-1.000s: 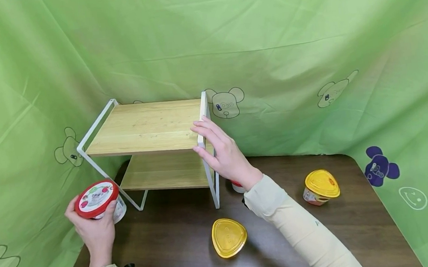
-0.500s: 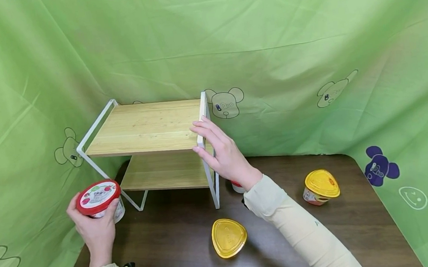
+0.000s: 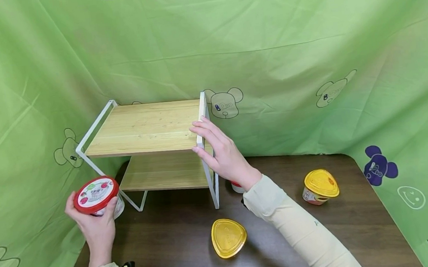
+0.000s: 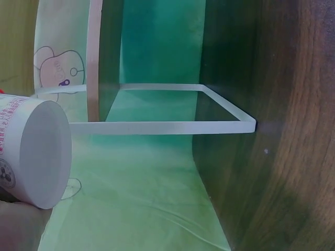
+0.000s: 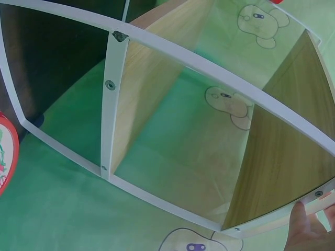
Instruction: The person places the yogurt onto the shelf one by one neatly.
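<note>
"Two hands are seen; what is held by the left hand (image 3: 97,233)?"

"The red-lidded tub (image 3: 97,194) is gripped by curved fingers and thumb, off the table (image 3: 163,246), near the left front of the rack (image 3: 143,127)."

"And by the right hand (image 3: 225,154)?"

"Nothing; its extended fingers are rested on the rack's right edge. Probably the carrying step is in hand; for the next move, a level tub and clearance from the white frame (image 4: 162,127) would be needed."

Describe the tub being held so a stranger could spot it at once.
Find the wooden shelf. By its front left corner, the left hand grips a round, red-lidded tub. Unlike the yellow-lidded tub at far right, it is held clear of the table.
</note>
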Tool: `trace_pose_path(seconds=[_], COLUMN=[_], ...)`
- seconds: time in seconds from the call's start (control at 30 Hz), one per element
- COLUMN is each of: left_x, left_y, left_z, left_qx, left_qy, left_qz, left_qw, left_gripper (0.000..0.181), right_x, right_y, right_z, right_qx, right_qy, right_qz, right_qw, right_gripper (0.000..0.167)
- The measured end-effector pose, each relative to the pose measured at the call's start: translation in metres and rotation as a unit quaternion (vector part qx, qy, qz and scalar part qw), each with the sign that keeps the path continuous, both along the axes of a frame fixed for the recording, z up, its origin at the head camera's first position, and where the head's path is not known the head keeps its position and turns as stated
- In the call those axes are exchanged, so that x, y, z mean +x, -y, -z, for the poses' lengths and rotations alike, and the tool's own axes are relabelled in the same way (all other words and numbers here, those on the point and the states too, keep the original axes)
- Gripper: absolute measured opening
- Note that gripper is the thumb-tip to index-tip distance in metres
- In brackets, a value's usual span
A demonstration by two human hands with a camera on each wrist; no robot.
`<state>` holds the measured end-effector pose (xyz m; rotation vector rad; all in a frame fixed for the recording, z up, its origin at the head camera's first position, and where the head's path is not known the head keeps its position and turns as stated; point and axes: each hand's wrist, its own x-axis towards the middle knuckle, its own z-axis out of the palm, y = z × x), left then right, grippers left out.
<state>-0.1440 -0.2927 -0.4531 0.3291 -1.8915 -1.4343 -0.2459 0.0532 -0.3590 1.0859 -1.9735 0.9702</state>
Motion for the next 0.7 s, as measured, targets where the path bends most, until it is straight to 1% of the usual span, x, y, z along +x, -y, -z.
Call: trace_pose_path(seconds=[0.37, 0.53, 0.6, 0.7], left_x=[0.0, -0.001, -0.001, -0.001], left_y=[-0.002, -0.003, -0.004, -0.004], left_z=[-0.003, -0.006, -0.008, -0.011], left_qx=[-0.015, -0.015, -0.02, -0.027], left_qy=[-0.008, -0.007, -0.01, -0.027], left_qz=[0.011, 0.006, 0.003, 0.005], left_qw=[0.9998, 0.9998, 0.9997, 0.9993], left_gripper=[0.097, 0.098, 0.099, 0.099], right_x=[0.0, 0.0, 0.0, 0.0], right_y=[0.0, 0.0, 0.0, 0.0], right_z=[0.0, 0.0, 0.0, 0.0], right_qx=[0.0, 0.0, 0.001, 0.001], right_qy=[-0.001, 0.001, 0.002, 0.001], right_qz=[-0.002, -0.002, -0.001, -0.001], right_qw=[1.0, 1.0, 1.0, 1.0], right_gripper=[0.044, 0.044, 0.044, 0.044])
